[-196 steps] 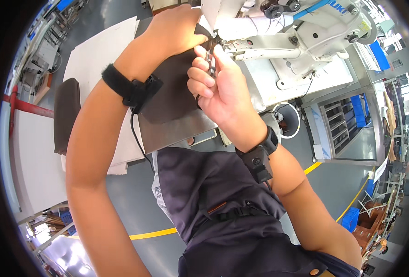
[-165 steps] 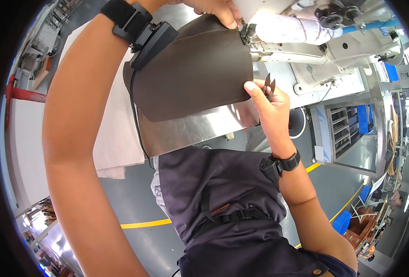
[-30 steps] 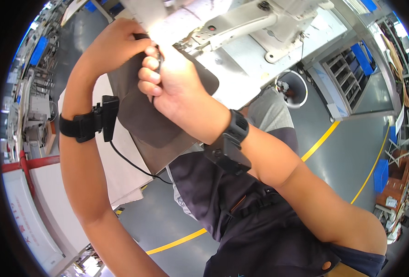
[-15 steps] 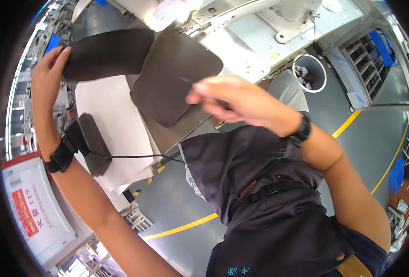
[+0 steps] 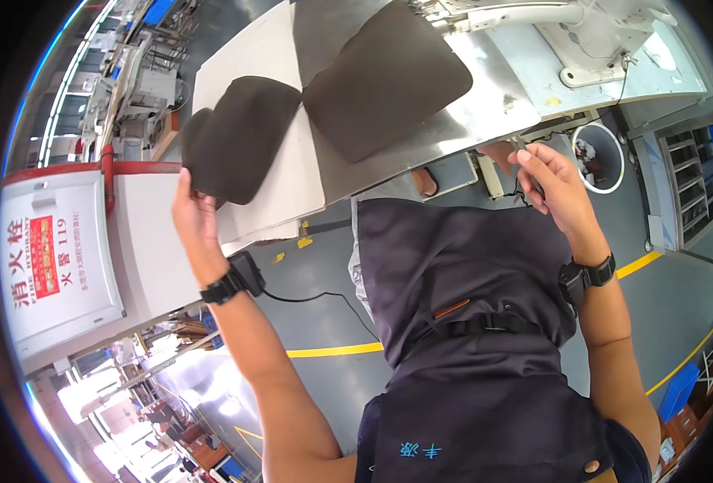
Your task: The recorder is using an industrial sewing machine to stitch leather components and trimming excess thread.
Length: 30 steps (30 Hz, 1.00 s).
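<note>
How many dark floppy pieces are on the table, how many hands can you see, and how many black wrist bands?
Dark floppy pieces: 2, one by the left hand, one near the sewing machine
Hands: 2, counting the right hand
Black wrist bands: 2, left, right
Total: 6

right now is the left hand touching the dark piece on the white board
Touching. The head view shows the left hand with its fingers against the lower edge of the dark piece.

2 dark leather pieces (image 5: 240,137), 1 sewing machine (image 5: 566,24), 2 hands (image 5: 191,213)
</note>
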Motion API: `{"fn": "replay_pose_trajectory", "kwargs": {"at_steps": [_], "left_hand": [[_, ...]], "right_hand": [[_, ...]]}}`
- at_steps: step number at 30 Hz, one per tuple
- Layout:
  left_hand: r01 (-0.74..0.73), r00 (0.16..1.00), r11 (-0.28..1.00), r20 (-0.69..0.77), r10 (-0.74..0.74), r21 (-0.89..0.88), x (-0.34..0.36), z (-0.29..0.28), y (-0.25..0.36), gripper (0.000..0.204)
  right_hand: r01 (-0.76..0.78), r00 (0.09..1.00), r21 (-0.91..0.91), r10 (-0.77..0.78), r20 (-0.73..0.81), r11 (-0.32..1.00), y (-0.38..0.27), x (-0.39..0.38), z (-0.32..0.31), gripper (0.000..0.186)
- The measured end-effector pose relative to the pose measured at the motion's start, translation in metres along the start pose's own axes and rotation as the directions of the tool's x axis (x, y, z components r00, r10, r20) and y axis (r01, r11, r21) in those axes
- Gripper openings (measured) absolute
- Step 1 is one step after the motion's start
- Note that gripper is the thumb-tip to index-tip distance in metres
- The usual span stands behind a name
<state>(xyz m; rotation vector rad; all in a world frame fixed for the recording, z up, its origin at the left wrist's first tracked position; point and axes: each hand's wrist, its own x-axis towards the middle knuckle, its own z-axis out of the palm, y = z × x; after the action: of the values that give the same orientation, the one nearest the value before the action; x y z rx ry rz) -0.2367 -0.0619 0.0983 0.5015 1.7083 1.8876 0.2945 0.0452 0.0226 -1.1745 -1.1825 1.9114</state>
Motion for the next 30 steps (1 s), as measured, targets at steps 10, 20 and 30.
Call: {"fn": "replay_pose_trajectory", "kwargs": {"at_steps": [10, 20, 30], "left_hand": [[0.325, 0.945, 0.795, 0.213, -0.249, -0.513, -0.088, -0.056, -0.061, 0.021], [0.721, 0.479, 0.688, 0.654, -0.586, 0.088, -0.273, -0.014, -0.137, 0.02], [0.508, 0.499, 0.636, 0.404, -0.767, 0.581, -0.266, -0.006, -0.108, 0.02]], "right_hand": [[-0.052, 0.979, -0.18, 0.085, 0.183, 0.982, 0.019, -0.007, 0.048, 0.016], [-0.11, 0.922, -0.009, 0.106, 0.372, 0.994, 0.081, -0.003, 0.078, 0.029], [-0.207, 0.905, 0.153, 0.13, 0.404, 0.966, 0.083, -0.021, 0.08, 0.02]]}}
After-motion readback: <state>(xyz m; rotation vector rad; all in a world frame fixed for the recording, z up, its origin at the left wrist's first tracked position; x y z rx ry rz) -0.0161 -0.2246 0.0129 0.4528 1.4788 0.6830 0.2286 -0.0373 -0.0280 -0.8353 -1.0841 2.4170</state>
